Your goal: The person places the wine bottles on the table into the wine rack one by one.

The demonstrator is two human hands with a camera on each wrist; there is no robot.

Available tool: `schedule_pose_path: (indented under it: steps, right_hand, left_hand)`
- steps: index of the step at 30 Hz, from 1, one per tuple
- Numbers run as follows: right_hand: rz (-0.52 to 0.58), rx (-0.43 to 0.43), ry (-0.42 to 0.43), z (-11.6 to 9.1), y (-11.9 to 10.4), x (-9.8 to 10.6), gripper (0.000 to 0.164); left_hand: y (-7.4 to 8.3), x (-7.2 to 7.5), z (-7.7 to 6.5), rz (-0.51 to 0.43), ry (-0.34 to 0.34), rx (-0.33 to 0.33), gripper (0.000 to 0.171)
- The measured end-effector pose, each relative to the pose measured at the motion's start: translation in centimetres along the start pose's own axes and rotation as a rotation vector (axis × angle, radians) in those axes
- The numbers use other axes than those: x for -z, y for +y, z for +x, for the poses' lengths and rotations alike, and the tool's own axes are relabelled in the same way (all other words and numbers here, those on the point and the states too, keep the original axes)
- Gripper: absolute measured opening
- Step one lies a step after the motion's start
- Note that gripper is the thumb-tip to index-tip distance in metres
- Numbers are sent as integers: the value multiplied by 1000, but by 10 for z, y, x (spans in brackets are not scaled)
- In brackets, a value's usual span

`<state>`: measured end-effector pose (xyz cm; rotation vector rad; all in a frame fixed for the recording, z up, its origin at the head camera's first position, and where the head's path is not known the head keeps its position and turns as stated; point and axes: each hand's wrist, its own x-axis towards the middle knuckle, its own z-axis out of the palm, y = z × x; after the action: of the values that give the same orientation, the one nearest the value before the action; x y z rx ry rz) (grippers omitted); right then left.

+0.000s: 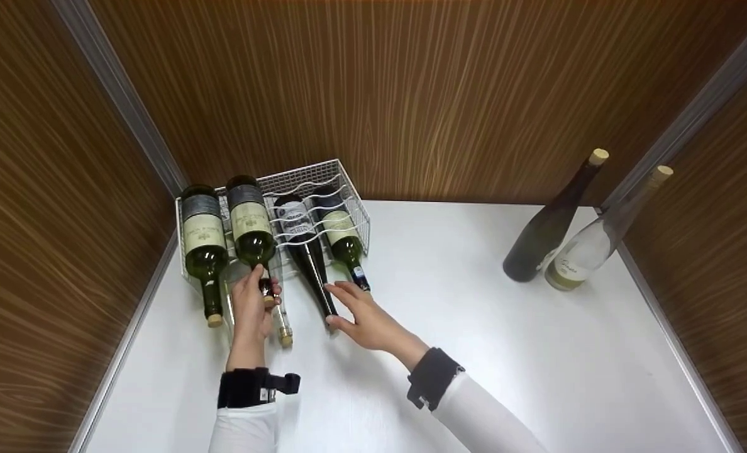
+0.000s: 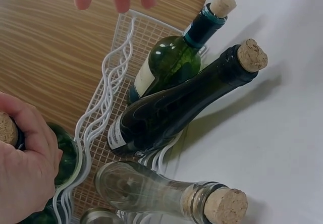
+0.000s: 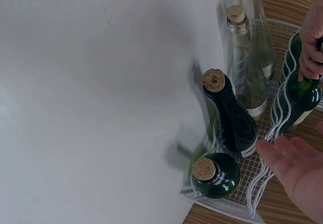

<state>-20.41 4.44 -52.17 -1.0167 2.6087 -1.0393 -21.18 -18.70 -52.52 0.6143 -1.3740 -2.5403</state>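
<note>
My left hand (image 1: 251, 308) grips the neck of a green wine bottle (image 1: 251, 217), corked and lying neck toward me on the upper tier of a white wire wine rack (image 1: 362, 220). Another green wine bottle (image 1: 204, 229) lies to its left. My right hand (image 1: 364, 318), fingers extended, is beside the neck of a slim dark bottle (image 1: 310, 267) on the lower tier. Whether it touches that neck I cannot tell. A smaller green bottle (image 1: 346, 248) lies to the right of the dark one. Clear corked bottles (image 3: 247, 82) sit under the upper ones, partly hidden in the head view.
At the right of the white table (image 1: 449, 283) stand a dark tall bottle (image 1: 546, 226) and a clear tall bottle (image 1: 590, 245), both corked. Wood-grain panels (image 1: 411, 94) enclose the back and sides. The rack is close to the back left corner.
</note>
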Motion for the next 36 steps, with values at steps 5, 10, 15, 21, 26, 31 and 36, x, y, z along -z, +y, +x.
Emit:
schedule_pose_path:
  steps: [5,10,15,21,26,31,36]
  right_hand:
    - [-13,6,-8,4,-7,-3,61]
    - [-20,41,-7,6,-8,-5,60]
    - [-8,21,-16,4,-5,-3,60]
    - [2,0,-7,-1,1,1,61]
    - [9,12,26,-7,10,5,61]
    - [13,6,59,-13,20,12,60]
    - [24,-10,76,-20,30,20,60]
  left_hand:
    - [0,1,1,-24,-20,32,29]
    - [1,2,0,13,-19,67,30]
    - [1,4,-5,32,-49,69,42]
    - [-7,10,-21,-8,-85,79,52]
    - [-21,14,-36,-5,-90,72,50]
    - [-33,12,-46,42,-48,45,40]
    - [-41,10,-51,76,-27,8,43]
